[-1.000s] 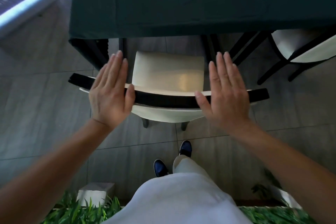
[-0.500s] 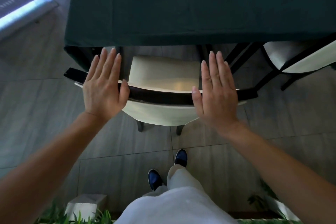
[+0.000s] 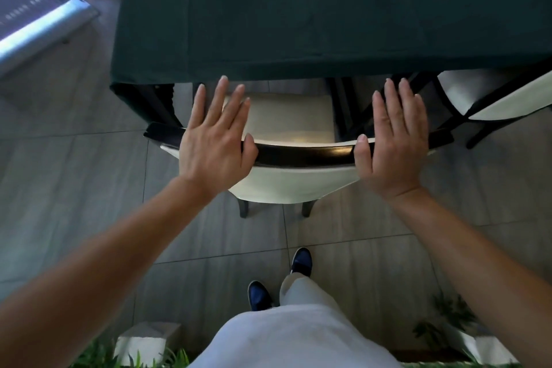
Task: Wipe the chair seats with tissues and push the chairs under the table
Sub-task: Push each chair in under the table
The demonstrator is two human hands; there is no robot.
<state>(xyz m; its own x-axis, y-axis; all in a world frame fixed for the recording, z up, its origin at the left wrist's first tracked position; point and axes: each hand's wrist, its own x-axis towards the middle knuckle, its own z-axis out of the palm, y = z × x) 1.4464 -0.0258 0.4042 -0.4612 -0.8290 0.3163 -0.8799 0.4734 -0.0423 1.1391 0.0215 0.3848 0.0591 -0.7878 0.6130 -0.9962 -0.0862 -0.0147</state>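
Your left hand [image 3: 214, 145] and right hand [image 3: 392, 146] are both lying flat on the dark top rail of the chair [image 3: 301, 185] — fingers spread and straight, thumbs tucked against the rail, gripping nothing. The chair's cream seat is sitting partly under the table [image 3: 328, 9] — its front edge is hiding beneath the green cloth. A second chair [image 3: 504, 98] is standing to the right, also partly under.

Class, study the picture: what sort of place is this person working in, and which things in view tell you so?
Probably a dining room or restaurant. A long table under a dark green cloth has cream-seated chairs tucked beneath it, another chair alongside, on a tiled floor, with potted greenery nearby.
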